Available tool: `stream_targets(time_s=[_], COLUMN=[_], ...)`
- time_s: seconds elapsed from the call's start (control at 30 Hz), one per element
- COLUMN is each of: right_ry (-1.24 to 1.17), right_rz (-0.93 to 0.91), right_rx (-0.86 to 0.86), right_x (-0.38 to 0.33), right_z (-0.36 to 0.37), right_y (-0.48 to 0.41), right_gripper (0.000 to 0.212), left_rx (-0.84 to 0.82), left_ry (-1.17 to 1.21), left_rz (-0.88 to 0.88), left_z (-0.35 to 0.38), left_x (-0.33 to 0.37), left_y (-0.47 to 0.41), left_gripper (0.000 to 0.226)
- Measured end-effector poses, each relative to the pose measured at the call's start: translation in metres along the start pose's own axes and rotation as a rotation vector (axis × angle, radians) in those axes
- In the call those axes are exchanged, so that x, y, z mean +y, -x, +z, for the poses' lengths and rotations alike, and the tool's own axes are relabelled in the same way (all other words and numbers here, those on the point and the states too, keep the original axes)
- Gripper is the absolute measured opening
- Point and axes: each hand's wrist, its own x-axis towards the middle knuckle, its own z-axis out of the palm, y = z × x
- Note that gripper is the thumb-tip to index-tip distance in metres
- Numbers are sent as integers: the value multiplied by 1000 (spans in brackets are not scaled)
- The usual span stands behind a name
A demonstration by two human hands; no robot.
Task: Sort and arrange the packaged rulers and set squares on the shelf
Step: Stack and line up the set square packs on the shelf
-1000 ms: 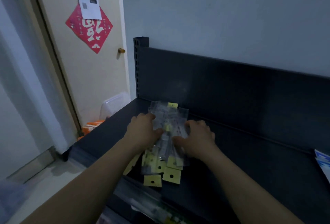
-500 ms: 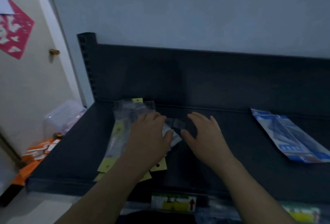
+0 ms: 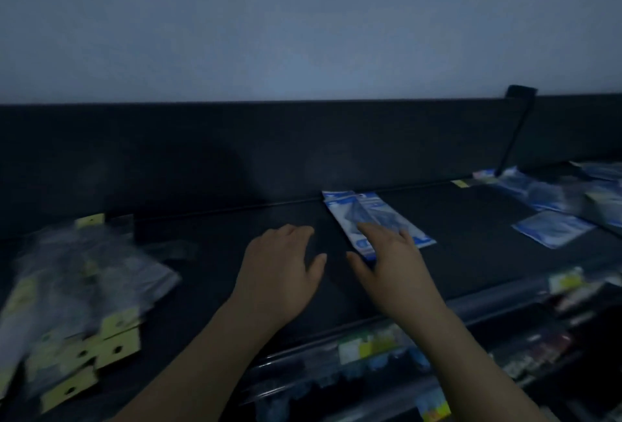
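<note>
Both forearms are bare from the bottom of the frame up to the wrists, with no sleeve edge in view. The left hand and the right hand are ungloved, and no ring, watch or band shows on either. The fingers are slim, their nails short and unpainted as far as the dim light lets one tell.

Dark shelf, flat. Left end: blurred heap of clear packets with yellow header cards, overlapping. Centre, against back panel: two blue-and-white packets, overlapping, lying flat. Right: more blue packets, scattered flat.
</note>
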Motion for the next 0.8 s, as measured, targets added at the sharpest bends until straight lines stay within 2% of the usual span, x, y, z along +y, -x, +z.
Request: stream_targets(time_s=[0.1, 0.27, 0.47, 0.67, 0.8], right_ry=[23, 78, 99, 118, 102], right_rz=[43, 91, 175, 291, 345], right_rx=[14, -32, -26, -50, -18], right_x=[49, 141, 237, 312, 357], right_z=[-22, -65, -108, -140, -150], right_y=[7, 18, 32, 34, 22], right_gripper=[45, 53, 52, 52, 52], left_rx=[15, 4, -26, -121, -186], left_ry=[27, 122, 236, 172, 121], left_rz=[43, 77, 151, 182, 206], left_z=[23, 65, 117, 156, 181], left_x=[50, 142, 230, 294, 323], left_y=[-22, -54, -90, -138, -181], left_gripper=[46, 39, 31, 41, 36])
